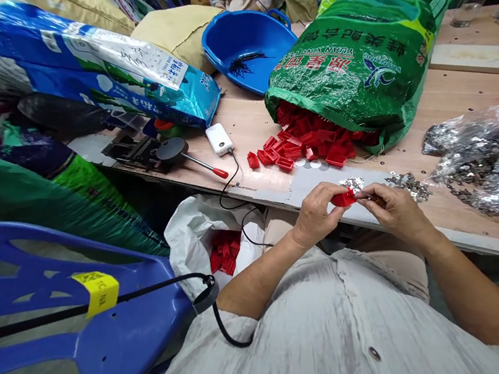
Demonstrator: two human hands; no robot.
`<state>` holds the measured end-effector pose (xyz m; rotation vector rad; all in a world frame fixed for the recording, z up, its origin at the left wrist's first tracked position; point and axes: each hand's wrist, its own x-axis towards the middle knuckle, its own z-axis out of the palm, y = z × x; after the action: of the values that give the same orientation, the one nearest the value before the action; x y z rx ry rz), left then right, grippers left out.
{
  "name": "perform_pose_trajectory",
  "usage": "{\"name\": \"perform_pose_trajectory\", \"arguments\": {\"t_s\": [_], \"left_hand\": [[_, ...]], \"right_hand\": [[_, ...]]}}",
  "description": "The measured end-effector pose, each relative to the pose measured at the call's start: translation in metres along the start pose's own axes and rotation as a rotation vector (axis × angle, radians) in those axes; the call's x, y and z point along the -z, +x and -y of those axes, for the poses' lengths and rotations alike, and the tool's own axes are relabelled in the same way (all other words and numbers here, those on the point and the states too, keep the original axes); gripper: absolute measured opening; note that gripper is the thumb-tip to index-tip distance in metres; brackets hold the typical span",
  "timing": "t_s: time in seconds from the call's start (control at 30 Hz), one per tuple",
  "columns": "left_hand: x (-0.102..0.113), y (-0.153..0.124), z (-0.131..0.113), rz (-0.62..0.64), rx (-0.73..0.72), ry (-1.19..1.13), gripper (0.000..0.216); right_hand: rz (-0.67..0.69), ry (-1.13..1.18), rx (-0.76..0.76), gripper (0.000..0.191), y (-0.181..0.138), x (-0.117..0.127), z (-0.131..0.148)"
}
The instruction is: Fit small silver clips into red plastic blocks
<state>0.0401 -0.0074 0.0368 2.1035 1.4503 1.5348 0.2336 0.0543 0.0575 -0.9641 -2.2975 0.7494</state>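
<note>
My left hand (319,214) pinches a small red plastic part (344,198) just over the table's front edge. In my right hand (393,209) is a slim tool with a brown handle (377,199), its tip against the red part; the fingers hide its exact kind. Small shiny metal pieces (352,184) lie just behind the hands, and a darker pile of metal pieces (409,186) is beside my right hand. More red plastic parts (290,146) spill from the mouth of a green woven sack (353,65) on the table.
A white sack (185,228) with red parts inside stands left of my lap. A hand press (173,151), a white power bank (219,139) with a cable and a blue basin (250,37) are on the table. Bagged metal pieces (486,170) lie right; a blue chair (130,330) is left.
</note>
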Motion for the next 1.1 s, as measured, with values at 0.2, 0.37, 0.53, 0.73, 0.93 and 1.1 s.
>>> {"name": "perform_pose_trajectory", "arguments": {"t_s": [0.2,0.37,0.53,0.73,0.93,1.1], "left_hand": [[0.001,-0.003,-0.007,-0.015,-0.002,-0.029,0.021],[0.001,-0.006,-0.01,-0.031,0.028,-0.045,0.021],[-0.001,-0.009,-0.011,-0.072,0.103,-0.087,0.023],[-0.003,-0.01,-0.015,-0.088,0.181,-0.081,0.022],[-0.004,-0.011,-0.017,-0.105,0.181,-0.085,0.025],[-0.003,-0.011,-0.017,-0.126,0.169,-0.081,0.024]], "right_hand": [[0.013,-0.038,0.054,0.01,-0.002,-0.003,0.001],[0.056,-0.027,0.103,0.014,0.0,0.0,0.001],[0.068,0.004,0.153,0.017,0.0,-0.001,0.002],[-0.028,-0.033,0.078,0.015,-0.003,-0.008,0.005],[-0.058,-0.08,0.098,0.011,-0.003,-0.011,0.003],[-0.064,-0.066,0.096,0.012,-0.005,-0.012,0.002]]}}
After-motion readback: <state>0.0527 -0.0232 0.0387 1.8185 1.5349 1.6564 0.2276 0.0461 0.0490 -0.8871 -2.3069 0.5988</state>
